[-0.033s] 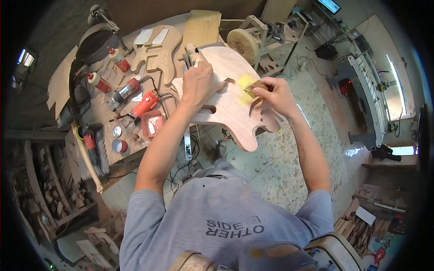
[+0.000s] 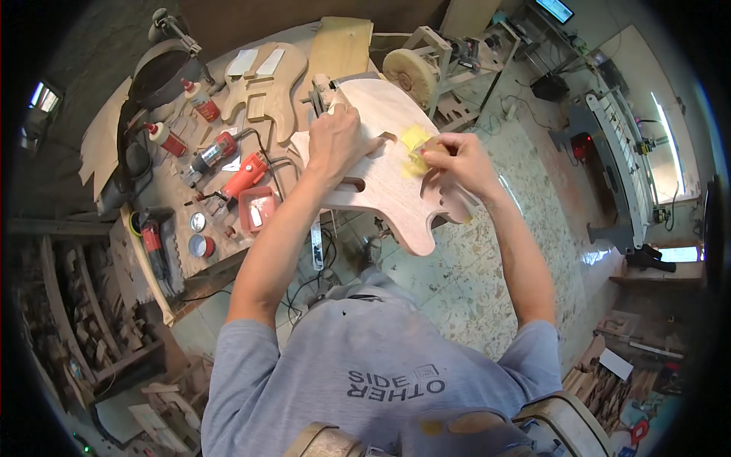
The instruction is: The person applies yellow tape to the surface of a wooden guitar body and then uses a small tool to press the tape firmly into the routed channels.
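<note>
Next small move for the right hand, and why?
Probably a short stroke of the right hand across the yellow patch on the pale wooden guitar body: that hand is at the patch, which looks uneven, and the left hand lies on the body, which may help steady it. Whatever the right hand pinches is hard to make out.

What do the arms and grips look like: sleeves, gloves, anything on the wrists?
The grey shirt has short sleeves and dark lettering; the forearms are bare. No glove covers the left grip or right grip, and neither wrist shows a watch.
</note>
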Demonstrator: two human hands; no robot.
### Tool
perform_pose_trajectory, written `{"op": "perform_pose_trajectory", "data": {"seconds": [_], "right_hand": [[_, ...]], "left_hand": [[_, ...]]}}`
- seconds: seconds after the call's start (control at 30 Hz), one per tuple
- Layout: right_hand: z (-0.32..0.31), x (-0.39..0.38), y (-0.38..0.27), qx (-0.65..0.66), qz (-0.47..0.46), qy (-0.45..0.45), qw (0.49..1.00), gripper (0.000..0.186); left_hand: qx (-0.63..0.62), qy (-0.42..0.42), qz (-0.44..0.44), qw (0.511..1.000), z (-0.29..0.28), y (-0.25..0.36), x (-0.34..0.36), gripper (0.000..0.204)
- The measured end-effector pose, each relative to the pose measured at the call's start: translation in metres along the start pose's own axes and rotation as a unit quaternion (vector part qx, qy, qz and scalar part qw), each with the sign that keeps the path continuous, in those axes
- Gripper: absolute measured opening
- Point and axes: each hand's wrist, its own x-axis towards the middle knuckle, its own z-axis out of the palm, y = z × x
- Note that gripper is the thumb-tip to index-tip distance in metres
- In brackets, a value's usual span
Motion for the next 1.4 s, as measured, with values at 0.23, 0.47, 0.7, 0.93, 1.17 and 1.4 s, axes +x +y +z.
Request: {"op": "perform_pose_trajectory", "data": {"seconds": [0.23, 0.47, 0.7, 0.93, 1.17, 1.4], "right_hand": [[0.0, 0.003, 0.023, -0.228, 0.006, 0.131, 0.965, 0.023], [-0.011, 0.003, 0.014, -0.35, -0.155, 0.183, 0.905, 0.021], [0.012, -0.006, 0.031, -0.439, -0.249, 0.09, 0.859, 0.015], [0.026, -0.024, 0.011, -0.271, -0.075, 0.027, 0.959, 0.02], [0.011, -0.005, 0.034, -0.433, -0.304, 0.059, 0.847, 0.022], [-0.009, -0.022, 0.01, -0.43, -0.228, -0.073, 0.871, 0.022]], "left_hand": [[0.007, 0.004, -0.002, 1.0, -0.002, 0.003, 0.0, 0.072], [0.017, -0.008, 0.001, 1.0, -0.002, 0.0, 0.001, 0.071], [0.015, -0.001, 0.012, 1.0, 0.001, 0.0, 0.001, 0.069], [0.009, 0.004, 0.0, 1.0, 0.001, -0.002, 0.0, 0.07], [0.017, 0.009, 0.009, 1.0, 0.001, 0.001, -0.001, 0.072], [0.012, -0.012, -0.014, 1.0, -0.002, -0.003, -0.001, 0.071]]}}
